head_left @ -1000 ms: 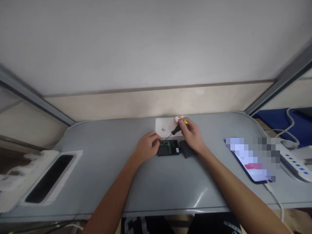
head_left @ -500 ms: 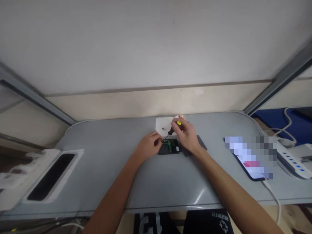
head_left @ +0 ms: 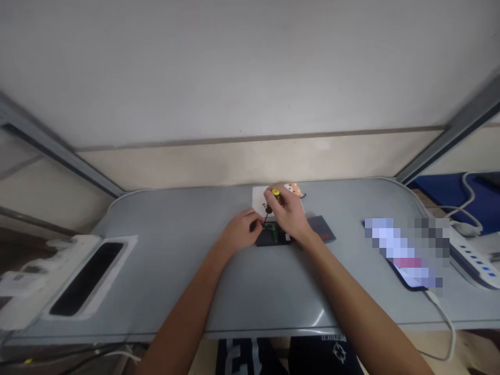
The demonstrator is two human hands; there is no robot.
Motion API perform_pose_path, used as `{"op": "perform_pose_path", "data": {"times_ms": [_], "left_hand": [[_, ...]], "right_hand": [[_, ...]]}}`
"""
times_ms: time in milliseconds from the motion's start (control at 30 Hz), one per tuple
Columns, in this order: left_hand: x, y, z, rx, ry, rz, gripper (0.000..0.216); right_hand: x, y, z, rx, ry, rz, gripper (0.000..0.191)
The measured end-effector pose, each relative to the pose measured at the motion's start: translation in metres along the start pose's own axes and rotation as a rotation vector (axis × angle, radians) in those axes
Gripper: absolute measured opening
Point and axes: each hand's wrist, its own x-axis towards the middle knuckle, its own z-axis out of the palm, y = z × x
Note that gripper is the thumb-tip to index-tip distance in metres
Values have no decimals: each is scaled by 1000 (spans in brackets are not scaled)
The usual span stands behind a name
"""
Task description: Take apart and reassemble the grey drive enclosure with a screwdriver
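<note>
Tabletop [head_left: 250,291] in grey, seen from above by a head camera, with two bare forearms reaching away from us to meet at its far middle. We take the small green board [head_left: 274,232] there as our landmark. It sits inside a flat black case [head_left: 264,241] whose long axis runs left to right across our view. The left hand [head_left: 239,233] lies at the left end of the board, fingers curled together against the case; we cannot tell whether they pinch it or only press on it. The right hand [head_left: 292,219] comes over the board from the right and is closed around a screwdriver [head_left: 269,208]. That tool stands almost upright, its yellow cap leaning away from us and its thin shaft running down to the left part of the board, just beside the left fingertips. So both hands are at the board, nearly touching each other, the tool tip between them. Right of the board, near it, lies a flat dark cover [head_left: 323,229]. Just behind the board is a white card [head_left: 258,197]. Well to the right of the board a phone [head_left: 410,260] lies with a cable attached. Well to the left of the board is a white unit [head_left: 42,273] with a long black slot.
</note>
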Motion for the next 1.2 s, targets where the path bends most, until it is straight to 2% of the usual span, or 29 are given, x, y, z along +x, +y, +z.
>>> {"op": "perform_pose_path", "data": {"times_ms": [100,233,333,1200], "left_hand": [[0,1,0,-9,-5,-2,22],[0,0,0,-5,3,1,21],[1,0,-1,3,-9,1,21],[0,-3,-2,-20,-41,-17,21]], "right_hand": [[-4,-1,1,110,3,-5,34],[-4,-2,7,377,0,88,35],[-4,-2,10,476,-6,74,36],[-6,3,15,625,28,34,36]]}}
